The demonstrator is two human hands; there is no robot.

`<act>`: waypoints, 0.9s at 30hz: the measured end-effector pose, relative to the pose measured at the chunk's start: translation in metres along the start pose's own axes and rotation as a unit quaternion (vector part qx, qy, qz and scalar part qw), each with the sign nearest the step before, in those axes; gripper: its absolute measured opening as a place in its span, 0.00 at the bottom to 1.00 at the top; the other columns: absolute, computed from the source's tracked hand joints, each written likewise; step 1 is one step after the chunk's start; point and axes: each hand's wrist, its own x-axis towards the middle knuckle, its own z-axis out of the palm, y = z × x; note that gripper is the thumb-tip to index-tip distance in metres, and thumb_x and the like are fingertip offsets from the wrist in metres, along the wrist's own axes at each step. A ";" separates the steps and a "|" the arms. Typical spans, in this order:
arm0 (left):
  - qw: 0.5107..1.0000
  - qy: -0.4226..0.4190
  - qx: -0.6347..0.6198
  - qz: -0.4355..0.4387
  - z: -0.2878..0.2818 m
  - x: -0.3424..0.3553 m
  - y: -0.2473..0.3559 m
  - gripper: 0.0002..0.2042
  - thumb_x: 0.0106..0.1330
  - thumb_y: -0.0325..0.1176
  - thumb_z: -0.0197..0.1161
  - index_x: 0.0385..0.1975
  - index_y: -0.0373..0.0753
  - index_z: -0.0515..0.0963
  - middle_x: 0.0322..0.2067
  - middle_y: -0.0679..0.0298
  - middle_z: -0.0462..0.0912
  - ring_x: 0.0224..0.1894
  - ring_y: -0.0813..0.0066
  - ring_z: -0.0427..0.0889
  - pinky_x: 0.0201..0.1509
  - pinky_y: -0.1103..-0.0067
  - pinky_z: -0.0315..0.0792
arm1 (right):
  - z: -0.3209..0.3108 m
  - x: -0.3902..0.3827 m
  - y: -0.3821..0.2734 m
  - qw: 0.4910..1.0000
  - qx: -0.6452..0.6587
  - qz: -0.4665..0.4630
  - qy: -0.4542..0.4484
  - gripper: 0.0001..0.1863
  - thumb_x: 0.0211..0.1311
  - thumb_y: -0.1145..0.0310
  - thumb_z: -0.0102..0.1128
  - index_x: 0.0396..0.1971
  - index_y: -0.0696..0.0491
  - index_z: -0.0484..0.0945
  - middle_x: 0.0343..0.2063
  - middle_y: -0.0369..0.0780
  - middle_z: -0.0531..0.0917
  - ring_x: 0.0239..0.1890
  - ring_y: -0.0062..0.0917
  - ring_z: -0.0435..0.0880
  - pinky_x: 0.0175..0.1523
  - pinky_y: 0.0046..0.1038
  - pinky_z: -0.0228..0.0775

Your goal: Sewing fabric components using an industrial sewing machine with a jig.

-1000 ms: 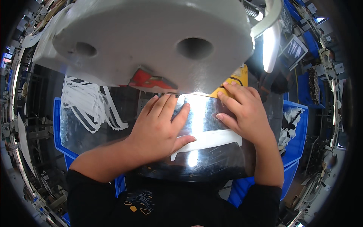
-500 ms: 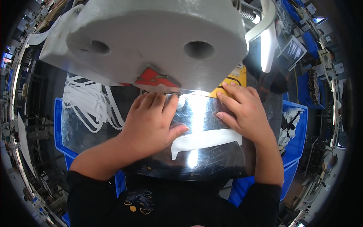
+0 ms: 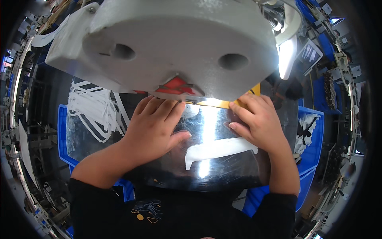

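Observation:
A large grey machine head (image 3: 171,44), like that of a sewing machine, covers the far middle and hides what lies beneath it. Along its near edge shows a strip of a yellow plate (image 3: 217,103) with dark lines. My right hand (image 3: 258,121) rests on the plate's right part, fingers stretched out and thumb apart. To the left, my left hand (image 3: 153,125) lies flat, its fingertips at the machine's near edge by the plate's left end. Closer to me, a white curved strip piece (image 3: 219,150) lies on the shiny metal table (image 3: 171,171), touched by neither hand.
White looped strips (image 3: 93,105) are heaped on the table's left. A blue bin (image 3: 62,131) stands beyond the left edge, and another blue bin (image 3: 314,149) with white and black scraps on the right. A lit lamp (image 3: 287,59) hangs beside the machine.
The yellow plate shows farther left along the machine's near edge, with less of its right part visible. My left hand has shifted slightly left. The whole view has shifted a little.

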 end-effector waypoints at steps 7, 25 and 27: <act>0.999 -0.003 -0.036 -0.001 0.001 -0.003 -0.004 0.35 0.67 0.53 0.76 0.68 0.37 0.78 0.66 0.52 0.75 0.70 0.45 0.74 0.75 0.53 0.67 | -0.004 -0.001 0.000 0.999 0.040 0.007 -0.013 0.23 0.67 0.53 0.75 0.57 0.50 0.89 0.64 0.46 0.86 0.66 0.40 0.84 0.68 0.43 0.70; 0.999 -0.035 0.003 -0.009 0.001 -0.005 -0.017 0.39 0.67 0.63 0.75 0.67 0.39 0.77 0.68 0.55 0.73 0.73 0.52 0.70 0.77 0.55 0.63 | 0.006 -0.003 0.000 0.998 0.061 0.001 0.017 0.24 0.68 0.52 0.75 0.58 0.50 0.89 0.64 0.42 0.87 0.67 0.41 0.82 0.71 0.44 0.69; 0.999 -0.030 0.008 -0.012 0.000 -0.004 -0.017 0.39 0.66 0.62 0.75 0.68 0.41 0.77 0.68 0.55 0.73 0.73 0.50 0.69 0.77 0.54 0.63 | 0.006 -0.003 -0.001 0.998 0.062 0.002 0.018 0.25 0.68 0.52 0.75 0.58 0.50 0.89 0.64 0.41 0.87 0.68 0.41 0.81 0.71 0.44 0.69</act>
